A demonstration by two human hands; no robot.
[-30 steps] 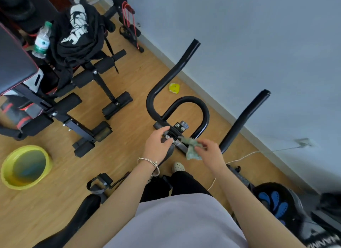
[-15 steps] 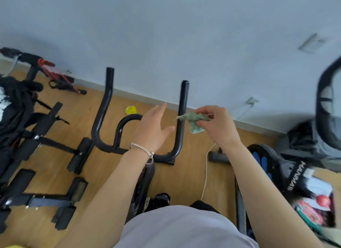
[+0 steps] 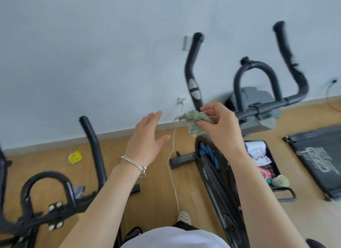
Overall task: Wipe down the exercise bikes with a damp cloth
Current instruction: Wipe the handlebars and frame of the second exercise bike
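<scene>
Right hand pinches cloth, long axis sideways, tip pointing left; left hand spread wide.

Home gym room, by the kit. Black tubular-handlebar exercise bike left, second black exercise bike right, black treadmill deck on light wood-plank floor, pale blue wall.

The cloth pinched in my right hand is mottled green. The left bike is black. The right bike is black with a grey patch and blue shapes on its wheel. Pale blue-grey wall, honey wood-grain floor. Silver bracelet, white cable, yellow scrap, black mat with grey lettering.
</scene>
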